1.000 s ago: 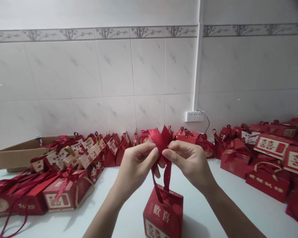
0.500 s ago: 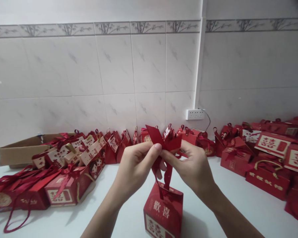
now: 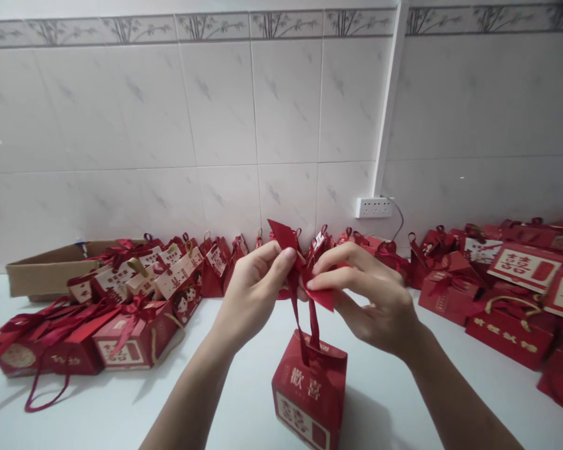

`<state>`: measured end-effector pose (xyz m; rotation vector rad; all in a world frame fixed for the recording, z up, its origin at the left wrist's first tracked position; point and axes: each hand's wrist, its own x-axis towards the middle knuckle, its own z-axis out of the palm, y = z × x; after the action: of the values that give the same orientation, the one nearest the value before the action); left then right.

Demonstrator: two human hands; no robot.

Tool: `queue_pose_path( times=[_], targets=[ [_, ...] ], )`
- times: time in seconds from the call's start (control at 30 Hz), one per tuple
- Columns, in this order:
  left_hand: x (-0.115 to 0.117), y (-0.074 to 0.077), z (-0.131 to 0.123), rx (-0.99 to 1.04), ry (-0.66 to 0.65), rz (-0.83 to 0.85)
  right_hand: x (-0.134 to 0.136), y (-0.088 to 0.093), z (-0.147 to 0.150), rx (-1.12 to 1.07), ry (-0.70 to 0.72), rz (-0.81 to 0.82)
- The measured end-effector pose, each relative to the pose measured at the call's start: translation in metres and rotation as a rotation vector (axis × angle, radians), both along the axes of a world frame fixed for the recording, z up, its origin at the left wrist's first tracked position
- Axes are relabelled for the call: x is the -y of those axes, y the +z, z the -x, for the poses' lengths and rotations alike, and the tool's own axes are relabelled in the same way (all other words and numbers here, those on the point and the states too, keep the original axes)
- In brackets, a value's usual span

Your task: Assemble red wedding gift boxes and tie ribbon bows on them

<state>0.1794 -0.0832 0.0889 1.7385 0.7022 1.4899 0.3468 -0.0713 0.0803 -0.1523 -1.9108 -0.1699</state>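
A small red gift box [image 3: 309, 387] with pale Chinese characters stands on the white table in front of me. From its top rises a red ribbon [image 3: 314, 322], pulled up between my hands. My left hand [image 3: 258, 290] pinches the ribbon between thumb and forefinger, and one pointed end sticks up above it. My right hand [image 3: 373, 294] has its fingers closed on another part of the ribbon, whose cut end hangs below the fingertips. The place where the ribbon strands cross is partly hidden by my fingers.
Red gift boxes with ribbons [image 3: 126, 337] stand at the left, before an open cardboard box [image 3: 47, 275]. More boxes [image 3: 511, 334] pile up at the right, and a row lines the tiled wall. A white power strip [image 3: 374, 207] is fixed there.
My right hand has shifted right and turned, bringing its ribbon end from pointing up to pointing down. My left hand keeps its pinch. The view has tilted slightly downward.
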Motion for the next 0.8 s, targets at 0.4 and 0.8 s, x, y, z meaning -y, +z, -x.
queue_pose_path(
  times=[0.4,0.8],
  targets=[
    [0.004,0.003,0.005,-0.248,0.143,-0.206,0.000,-0.004,0.008,-0.116,0.097,0.555],
    [0.004,0.002,0.003,-0.355,0.155,-0.398,-0.002,-0.010,0.016,-0.208,-0.259,0.490]
  ],
)
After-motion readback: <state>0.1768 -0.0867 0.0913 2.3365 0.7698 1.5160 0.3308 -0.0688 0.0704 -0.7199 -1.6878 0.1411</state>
